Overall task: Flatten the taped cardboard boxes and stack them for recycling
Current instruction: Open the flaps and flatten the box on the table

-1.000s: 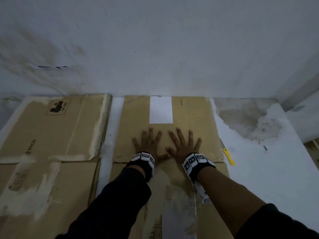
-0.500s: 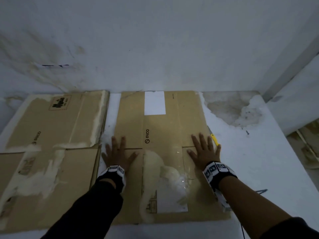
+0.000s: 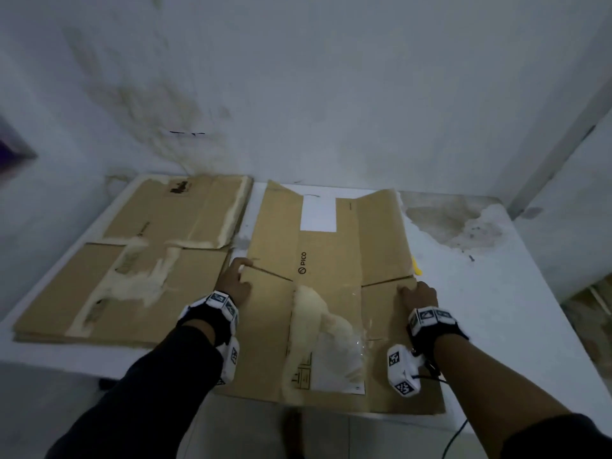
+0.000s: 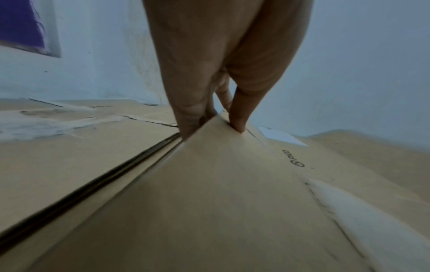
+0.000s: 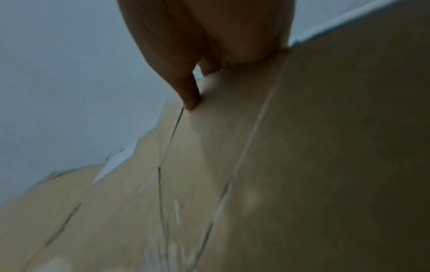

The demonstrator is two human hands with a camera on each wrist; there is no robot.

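Note:
A flattened brown cardboard box (image 3: 326, 260) with a white label and torn tape lies in the middle of the white table (image 3: 503, 326). Its near end overhangs the table's front edge, and its two far corners bend upward. My left hand (image 3: 236, 276) grips its left edge; in the left wrist view the thumb (image 4: 237, 117) lies on top and the fingers (image 4: 190, 117) go underneath. My right hand (image 3: 418, 290) grips the right edge, with the thumb (image 5: 189, 95) on top of the cardboard (image 5: 302, 147). A stack of flattened boxes (image 3: 132, 260) lies to the left.
A yellow cutter (image 3: 415, 265) lies on the table, partly hidden by the box's right edge. The stained wall (image 3: 298, 94) stands right behind the table. A black cable (image 3: 457, 435) hangs off the front right. Bare tabletop extends to the right.
Both hands slid apart from the box's middle to its side edges and took hold of them. The box has come toward me, and its far corners now bend up.

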